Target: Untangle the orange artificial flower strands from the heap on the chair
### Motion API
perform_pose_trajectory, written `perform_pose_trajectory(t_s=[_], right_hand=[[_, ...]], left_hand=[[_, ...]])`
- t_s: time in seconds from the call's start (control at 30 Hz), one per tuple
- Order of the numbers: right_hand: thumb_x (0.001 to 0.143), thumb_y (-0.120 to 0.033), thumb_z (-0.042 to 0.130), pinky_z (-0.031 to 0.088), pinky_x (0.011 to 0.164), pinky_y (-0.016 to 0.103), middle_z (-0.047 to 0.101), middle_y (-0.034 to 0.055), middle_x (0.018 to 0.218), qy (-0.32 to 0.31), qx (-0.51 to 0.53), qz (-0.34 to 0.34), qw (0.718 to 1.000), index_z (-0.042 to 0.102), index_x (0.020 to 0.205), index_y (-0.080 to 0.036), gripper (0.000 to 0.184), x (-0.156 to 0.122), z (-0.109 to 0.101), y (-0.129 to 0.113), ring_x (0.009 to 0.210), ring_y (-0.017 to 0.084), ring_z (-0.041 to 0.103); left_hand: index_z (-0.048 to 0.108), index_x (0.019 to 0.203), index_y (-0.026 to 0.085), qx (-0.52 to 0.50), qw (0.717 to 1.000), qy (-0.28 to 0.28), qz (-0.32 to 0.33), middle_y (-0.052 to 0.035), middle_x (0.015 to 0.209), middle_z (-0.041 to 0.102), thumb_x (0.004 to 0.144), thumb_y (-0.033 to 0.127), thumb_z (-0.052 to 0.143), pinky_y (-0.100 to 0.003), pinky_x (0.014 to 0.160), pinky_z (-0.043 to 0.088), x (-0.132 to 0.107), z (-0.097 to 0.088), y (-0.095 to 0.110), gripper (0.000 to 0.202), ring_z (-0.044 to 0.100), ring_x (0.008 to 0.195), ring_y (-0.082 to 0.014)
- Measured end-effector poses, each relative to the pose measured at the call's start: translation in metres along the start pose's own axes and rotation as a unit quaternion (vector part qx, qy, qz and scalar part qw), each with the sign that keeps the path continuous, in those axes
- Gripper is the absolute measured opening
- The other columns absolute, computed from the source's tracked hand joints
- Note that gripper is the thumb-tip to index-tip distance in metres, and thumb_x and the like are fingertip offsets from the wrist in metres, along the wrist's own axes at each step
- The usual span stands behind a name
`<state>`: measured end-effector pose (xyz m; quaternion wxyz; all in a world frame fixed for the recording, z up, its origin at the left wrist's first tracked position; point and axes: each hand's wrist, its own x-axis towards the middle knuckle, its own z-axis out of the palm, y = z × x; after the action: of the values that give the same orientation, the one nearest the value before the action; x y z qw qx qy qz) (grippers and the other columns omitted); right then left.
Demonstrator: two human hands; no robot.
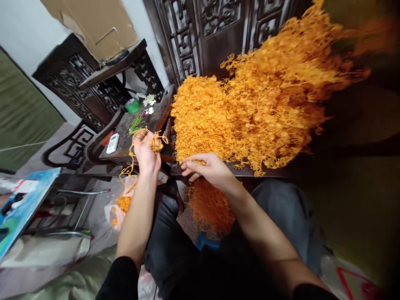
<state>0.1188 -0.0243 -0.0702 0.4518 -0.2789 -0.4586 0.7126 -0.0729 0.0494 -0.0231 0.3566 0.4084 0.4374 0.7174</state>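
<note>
left hand (146, 153): orange sprig (155, 141) is gripped in closed fingers | right hand (208, 167): fingers are pinched on orange heap (250, 112) at worktop (156, 114) edge | risk: strands may be snagged and spilled floorward.

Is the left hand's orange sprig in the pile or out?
Out: the left hand holds the sprig raised, apart from the pile.
</note>
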Motion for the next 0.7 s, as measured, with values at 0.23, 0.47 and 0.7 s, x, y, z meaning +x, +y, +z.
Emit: perform_pose_trajectory(t_s=[0.23, 0.47, 0.7], right_hand=[[0.081, -0.051, 0.081, 0.027, 0.041, 0.023, 0.052, -0.0051, 0.065, 0.083, -0.005, -0.063, 0.995, 0.072, 0.115, -0.019, 0.048, 0.012, -0.002, 0.007, 0.046, 0.006, 0.034], [0.089, -0.058, 0.07, 0.028, 0.045, 0.023, 0.042, -0.0076, 0.057, 0.087, -0.064, -0.088, 0.99, 0.053, 0.08, -0.022, 0.041, 0.012, -0.001, 0.013, 0.048, 0.008, 0.035], [0.094, -0.053, 0.065, 0.045, 0.049, 0.026, 0.063, 0.0003, 0.064, -0.126, -0.149, 0.009, 0.981, 0.067, 0.085, -0.019, 0.035, -0.011, 0.016, 0.004, 0.053, 0.013, 0.057]], left_hand=[[0.05, 0.11, 0.024, 0.041, 0.992, -0.123, -0.008, 0.005, 0.076, 0.063, 0.081, 0.046, 0.082, -0.026, 0.069, 0.048, -0.06, 0.03, -0.013, 0.048, 0.062, 0.063, -0.0106], [0.054, 0.11, 0.024, 0.093, 0.987, -0.115, 0.058, 0.0032, 0.079, 0.064, 0.083, 0.037, 0.081, -0.027, 0.071, 0.051, -0.064, 0.03, -0.009, 0.04, 0.068, 0.074, -0.0144], [0.046, 0.102, 0.023, -0.03, 0.998, 0.044, 0.03, 0.0034, 0.082, 0.063, 0.086, 0.034, 0.078, -0.025, 0.066, 0.05, -0.012, 0.024, 0.011, 0.037, 0.062, 0.064, -0.0088]])
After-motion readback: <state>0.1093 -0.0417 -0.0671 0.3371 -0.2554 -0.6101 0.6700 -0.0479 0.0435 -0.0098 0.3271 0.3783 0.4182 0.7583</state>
